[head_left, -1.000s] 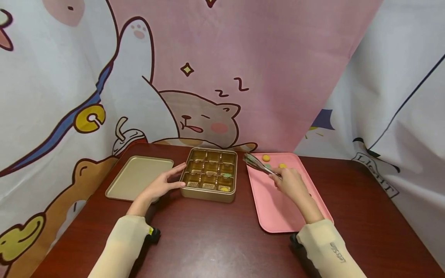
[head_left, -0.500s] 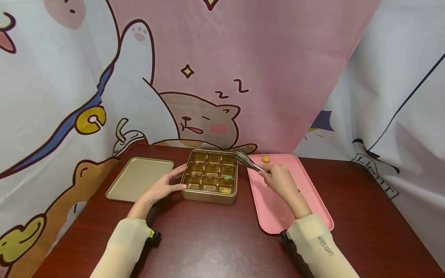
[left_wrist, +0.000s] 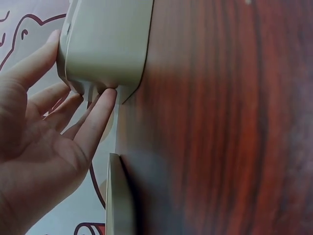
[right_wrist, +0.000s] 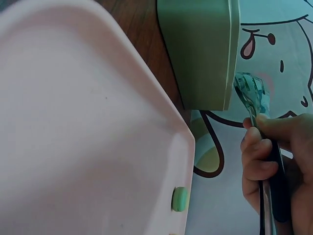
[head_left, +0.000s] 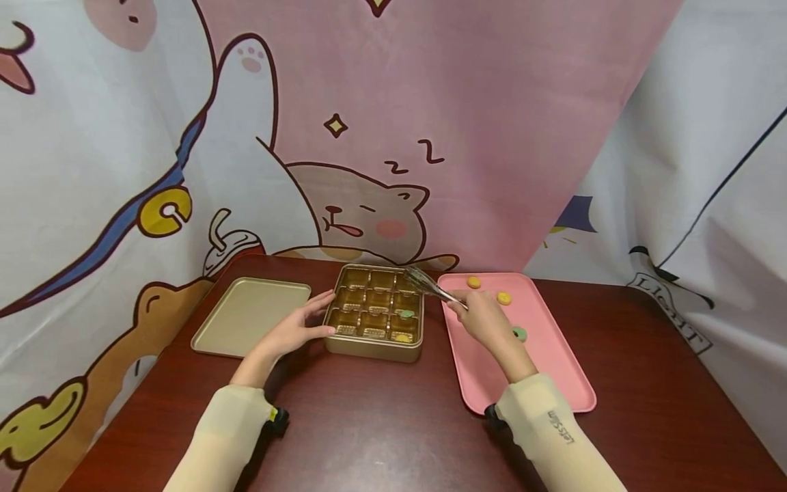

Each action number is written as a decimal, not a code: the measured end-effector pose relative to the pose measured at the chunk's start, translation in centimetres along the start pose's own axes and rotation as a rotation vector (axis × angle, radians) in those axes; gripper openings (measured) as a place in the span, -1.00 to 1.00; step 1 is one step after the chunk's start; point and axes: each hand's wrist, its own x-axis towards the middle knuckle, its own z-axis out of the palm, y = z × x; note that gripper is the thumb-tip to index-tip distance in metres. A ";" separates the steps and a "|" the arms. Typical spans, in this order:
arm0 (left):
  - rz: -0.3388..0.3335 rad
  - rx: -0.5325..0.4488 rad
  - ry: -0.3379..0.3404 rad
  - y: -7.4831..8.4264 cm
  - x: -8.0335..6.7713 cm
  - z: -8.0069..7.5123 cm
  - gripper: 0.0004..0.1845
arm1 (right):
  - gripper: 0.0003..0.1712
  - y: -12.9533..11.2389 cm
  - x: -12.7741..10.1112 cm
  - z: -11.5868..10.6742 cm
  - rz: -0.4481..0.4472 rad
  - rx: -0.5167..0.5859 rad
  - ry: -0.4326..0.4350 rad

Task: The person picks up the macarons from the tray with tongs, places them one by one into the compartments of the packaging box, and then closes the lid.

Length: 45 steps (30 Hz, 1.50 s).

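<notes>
The right hand (head_left: 486,318) grips metal tongs (head_left: 438,290), their head over the back-right of the gold box (head_left: 371,349). The left hand (head_left: 292,335), fingers extended, touches the box's left side; a flat gold lid (head_left: 249,316) lies left of it, a pink tray (head_left: 522,372) with yellow and green rounds (head_left: 504,298) right.

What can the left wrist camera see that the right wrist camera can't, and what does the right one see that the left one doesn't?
Only the left: the left hand, its fingers touching the gold box, and an edge of a flat gold piece.

Only the right: the right hand holding tongs, and the pink tray with a green round piece near its rim.

Both: part of the gold box, the brown table and the cartoon cloth.
</notes>
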 end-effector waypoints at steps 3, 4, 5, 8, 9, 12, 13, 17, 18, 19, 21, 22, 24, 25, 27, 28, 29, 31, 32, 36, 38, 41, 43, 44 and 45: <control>-0.006 0.002 -0.003 0.0 0.0 0.0 -0.24 | -0.76 0.0 0.0 0.1 -0.009 -0.009 -0.013; -0.008 -0.002 -0.004 0.0 -0.1 0.1 -0.24 | -0.72 0.0 0.0 0.1 -0.014 -0.011 -0.017; -0.008 -0.002 -0.004 0.0 -0.1 0.0 -0.24 | -0.71 0.0 0.0 0.2 -0.018 -0.013 -0.021; 0.003 -0.003 0.000 0.0 -0.1 0.0 -0.24 | -0.74 0.1 0.0 0.4 -0.028 0.000 -0.032; 0.003 -0.005 0.001 0.0 -0.1 0.0 -0.24 | -0.75 0.1 0.0 0.5 -0.032 0.007 -0.030; 0.001 -0.007 0.003 0.0 -0.1 0.0 -0.24 | -0.69 0.2 -0.2 0.6 -0.029 0.036 0.001; -0.002 -0.007 0.002 -0.1 -0.1 0.0 -0.24 | -0.64 0.3 -0.4 0.6 -0.023 0.039 0.018; -0.007 -0.005 -0.002 -0.3 -0.1 0.1 -0.23 | -0.45 0.7 -1.1 0.5 0.002 0.060 0.091; -0.008 -0.004 -0.002 -0.3 -0.2 0.1 -0.23 | -0.44 0.7 -1.2 0.4 -0.004 0.059 0.110; -0.009 -0.007 -0.002 -0.3 -0.2 0.1 -0.23 | -0.43 0.8 -1.4 0.3 0.001 0.052 0.124; -0.012 -0.010 -0.001 -0.3 -0.3 0.1 -0.23 | -0.42 1.0 -1.6 -0.1 -0.001 0.049 0.156; -0.015 -0.012 -0.002 -0.3 -0.3 0.1 -0.23 | -0.42 1.2 -1.8 -0.2 -0.002 0.042 0.168; -0.022 -0.016 -0.002 -0.3 -0.4 0.1 -0.22 | -0.41 1.5 -2.1 -0.7 0.001 0.046 0.177; -0.028 -0.019 -0.002 -0.2 -0.4 0.1 -0.22 | -0.40 1.7 -2.2 -0.9 0.010 0.052 0.177; -0.030 -0.012 -0.002 -0.2 -0.4 0.2 -0.21 | -0.40 2.1 -2.7 -1.4 0.022 0.082 0.166; -0.031 -0.009 -0.002 -0.2 -0.4 0.2 -0.21 | -0.41 2.3 -2.9 -1.7 0.032 0.096 0.152; -0.033 -0.010 -0.001 -0.2 -0.4 0.2 -0.21 | -0.47 2.5 -3.2 -1.9 0.041 0.104 0.146; -0.032 -0.005 -0.002 -0.2 -0.4 0.2 -0.21 | -0.59 2.9 -3.8 -2.3 0.061 0.112 0.136; -0.029 -0.003 -0.002 -0.2 -0.4 0.2 -0.21 | -0.64 3.1 -4.2 -2.5 0.070 0.117 0.132; -0.024 -0.001 -0.005 -0.2 -0.3 0.2 -0.22 | -0.68 3.8 -5.4 -3.3 0.086 0.185 0.119; -0.022 0.000 -0.006 -0.1 -0.3 0.1 -0.23 | -0.60 4.2 -6.0 -3.6 0.091 0.233 0.105; -0.019 0.003 -0.009 0.0 -0.2 0.1 -0.23 | -0.49 4.8 -7.0 -4.4 0.120 0.252 0.081; -0.015 0.003 -0.009 0.0 -0.1 0.0 -0.23 | -0.43 5.2 -7.7 -5.0 0.154 0.240 0.059; -0.012 0.003 -0.008 -0.1 -0.1 0.0 -0.23 | -0.38 5.4 -8.0 -5.3 0.174 0.232 0.049; -0.010 0.004 -0.008 -0.1 0.0 0.0 -0.23 | -0.34 5.6 -8.3 -5.6 0.195 0.223 0.040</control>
